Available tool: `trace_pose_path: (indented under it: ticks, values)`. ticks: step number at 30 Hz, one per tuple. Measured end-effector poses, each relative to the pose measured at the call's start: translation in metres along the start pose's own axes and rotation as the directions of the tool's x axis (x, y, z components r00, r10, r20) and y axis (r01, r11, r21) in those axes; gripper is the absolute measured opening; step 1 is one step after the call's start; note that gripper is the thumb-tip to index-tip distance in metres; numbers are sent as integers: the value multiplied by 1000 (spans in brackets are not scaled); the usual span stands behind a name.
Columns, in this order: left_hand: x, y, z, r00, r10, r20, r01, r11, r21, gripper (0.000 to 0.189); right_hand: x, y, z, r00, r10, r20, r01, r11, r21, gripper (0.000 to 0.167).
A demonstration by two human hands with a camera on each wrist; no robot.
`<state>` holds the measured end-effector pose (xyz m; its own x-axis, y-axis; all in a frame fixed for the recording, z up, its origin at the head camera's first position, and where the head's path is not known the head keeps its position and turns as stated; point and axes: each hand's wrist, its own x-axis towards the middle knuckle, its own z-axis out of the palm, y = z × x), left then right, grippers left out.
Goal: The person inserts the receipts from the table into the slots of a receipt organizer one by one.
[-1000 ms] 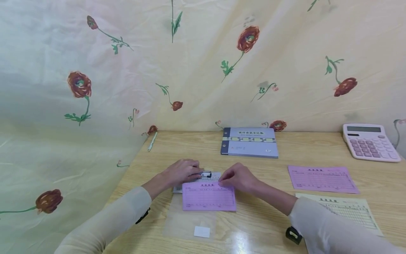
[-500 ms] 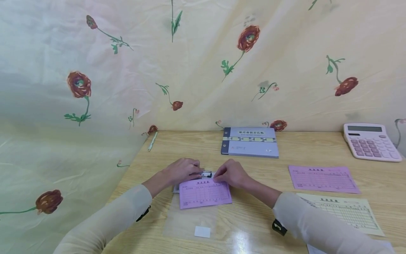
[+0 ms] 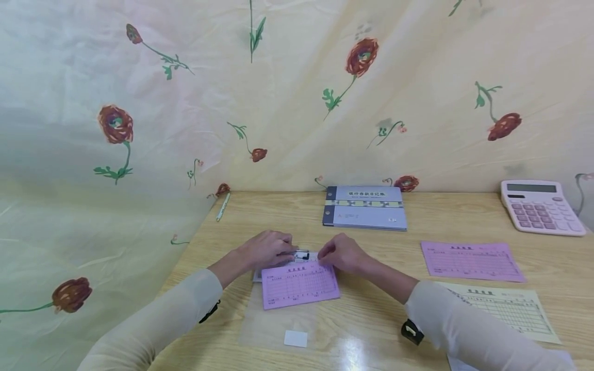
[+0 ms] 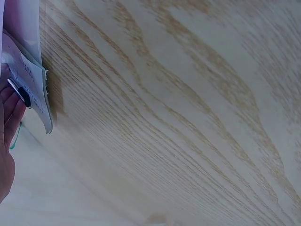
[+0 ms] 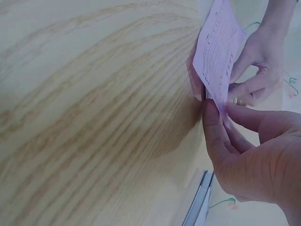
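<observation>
Here, my right hand pinches the pink slip near its far right corner, at the left of the table, while my left hand grips the clip just beyond it. Partly under the slip, a translucent sheet lies on the pale wood grain, which catches a glare nearby. Farther off rest a blue ledger and, far right, a calculator; flowered cloth spans the back and left.
</observation>
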<state>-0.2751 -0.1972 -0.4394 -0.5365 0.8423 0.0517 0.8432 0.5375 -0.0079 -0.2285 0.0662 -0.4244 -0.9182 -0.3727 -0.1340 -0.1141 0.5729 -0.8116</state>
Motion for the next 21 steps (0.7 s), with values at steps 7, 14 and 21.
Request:
trace_pose_path:
  ticks: [7,14,21]
  values:
    - [-1,1,-1,1000,5,4,-5,1000,4,29,-2,-3,1,1000,-16,-1,16,1000,-2,5]
    - [-1,0,-1,999,35,-5,-35,999,37,29,5,-8,9,999,0,-44,2,1000,31,4]
    - [-1,1,-2,999,33,24,-35,997,76,30,11,-6,20,996,-1,-87,2,1000,3,4]
